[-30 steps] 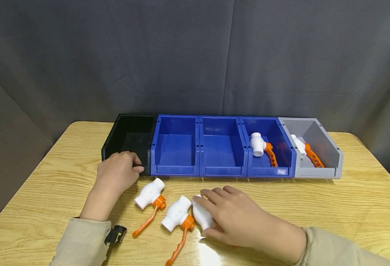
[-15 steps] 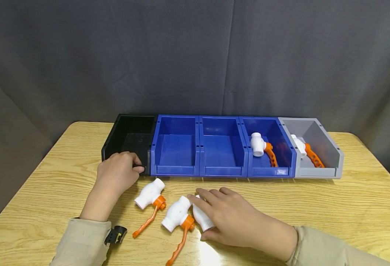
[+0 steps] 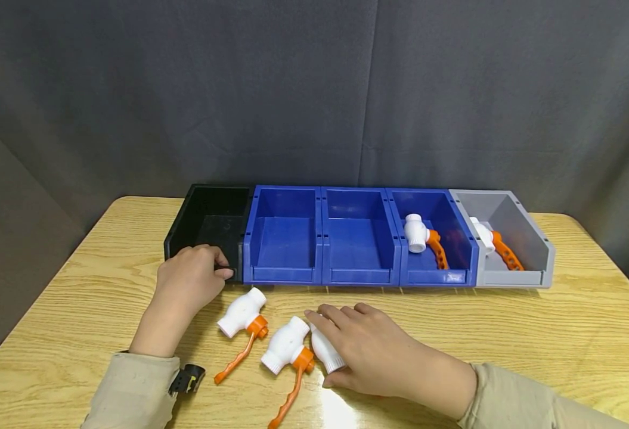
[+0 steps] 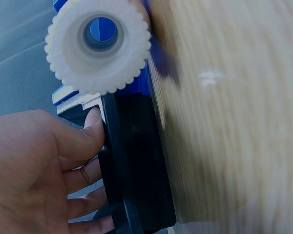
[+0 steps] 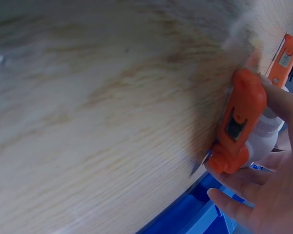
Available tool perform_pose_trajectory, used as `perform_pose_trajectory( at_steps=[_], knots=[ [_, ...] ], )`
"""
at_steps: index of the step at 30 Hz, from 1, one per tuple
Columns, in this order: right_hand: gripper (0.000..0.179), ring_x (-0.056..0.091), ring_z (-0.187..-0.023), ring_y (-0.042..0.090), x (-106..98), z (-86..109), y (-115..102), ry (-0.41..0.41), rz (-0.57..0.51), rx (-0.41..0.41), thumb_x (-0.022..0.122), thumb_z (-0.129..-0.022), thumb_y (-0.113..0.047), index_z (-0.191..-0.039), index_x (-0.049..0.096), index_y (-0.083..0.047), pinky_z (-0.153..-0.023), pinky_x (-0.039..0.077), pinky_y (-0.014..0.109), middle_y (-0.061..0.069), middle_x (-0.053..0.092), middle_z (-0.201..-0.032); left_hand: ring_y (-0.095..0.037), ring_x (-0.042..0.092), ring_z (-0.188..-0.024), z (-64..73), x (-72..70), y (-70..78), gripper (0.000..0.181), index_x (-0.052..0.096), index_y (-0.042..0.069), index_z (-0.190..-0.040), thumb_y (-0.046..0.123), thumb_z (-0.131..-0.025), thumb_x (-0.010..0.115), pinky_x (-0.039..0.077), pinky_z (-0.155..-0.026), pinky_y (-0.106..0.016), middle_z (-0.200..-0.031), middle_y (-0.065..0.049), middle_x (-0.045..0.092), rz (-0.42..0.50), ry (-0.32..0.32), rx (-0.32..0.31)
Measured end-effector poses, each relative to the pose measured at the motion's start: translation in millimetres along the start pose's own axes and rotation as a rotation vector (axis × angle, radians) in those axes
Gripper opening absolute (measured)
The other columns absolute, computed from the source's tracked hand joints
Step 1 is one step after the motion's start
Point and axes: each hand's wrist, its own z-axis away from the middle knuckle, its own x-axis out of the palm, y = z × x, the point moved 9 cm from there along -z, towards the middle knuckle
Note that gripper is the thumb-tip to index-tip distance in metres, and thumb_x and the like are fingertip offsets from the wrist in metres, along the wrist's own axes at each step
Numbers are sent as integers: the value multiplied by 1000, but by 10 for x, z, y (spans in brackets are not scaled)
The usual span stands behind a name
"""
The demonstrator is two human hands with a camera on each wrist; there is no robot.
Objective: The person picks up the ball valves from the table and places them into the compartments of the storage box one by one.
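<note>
In the head view my right hand point(image 3: 370, 351) lies over a white plastic ball valve point(image 3: 326, 347), fingers curled round its body. The right wrist view shows this valve's orange lever handle point(image 5: 241, 114) between thumb and fingers. Two more ball valves lie left of it: a near one point(image 3: 284, 344) and a farther one point(image 3: 241, 311), orange levers toward me. My left hand point(image 3: 192, 277) rests at the front rim of the black bin point(image 3: 212, 235); thumb and fingertips touch that rim in the left wrist view, where a ribbed white valve end point(image 4: 132, 58) looms close.
Right of the black bin stand several blue bins point(image 3: 286, 275) and a grey bin point(image 3: 513, 278). One ball valve point(image 3: 416, 233) lies in the rightmost blue bin, another ball valve point(image 3: 499, 244) in the grey one. A grey curtain point(image 3: 314, 95) hangs behind the wooden table point(image 3: 507, 333).
Since a second ago my right hand has shifted slightly left over the valve, then stayed nearly still. The left hand and the bins have not moved.
</note>
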Motion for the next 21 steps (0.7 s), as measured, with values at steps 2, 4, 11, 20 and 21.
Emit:
perform_pose_trajectory(
  at_steps=[2,4,11,20,21],
  knots=[
    [90,62,-109,23,0,-6,0,1,-7,1,75,-80,-58,-147,41,-8,-94,49,43,7,57,-132,-37,63,-93,-1,-1,1,10,73,8,-93,17,-90,70,51,-68,-54,-97,-12,70,0,2,2],
    [89,63,-107,22,0,-13,0,3,-12,2,76,-79,-57,-146,42,-8,-93,50,43,7,58,-129,-37,64,-92,-2,-1,1,10,73,8,-93,18,-90,70,51,-68,-54,-97,-12,70,0,1,1],
    [87,64,-102,20,-7,-18,-3,5,-11,-1,77,-79,-56,-144,45,-8,-90,51,43,6,59,-123,-37,63,-91,-3,3,5,10,73,8,-93,18,-90,71,51,-68,-54,-96,-12,70,-3,-3,-3],
    [85,64,-97,18,-21,-6,-14,33,-22,-19,78,-78,-55,-141,48,-6,-87,53,42,4,60,-116,-37,63,-92,-4,0,4,10,73,8,-93,18,-91,71,51,-69,-54,-96,-11,70,0,-3,-3],
    [84,64,-97,17,-21,-5,-12,34,-24,-18,78,-78,-55,-140,49,-6,-87,53,42,4,60,-116,-37,63,-92,-3,-1,2,10,73,9,-93,18,-91,71,51,-69,-54,-96,-11,70,0,-2,-3]
  ],
)
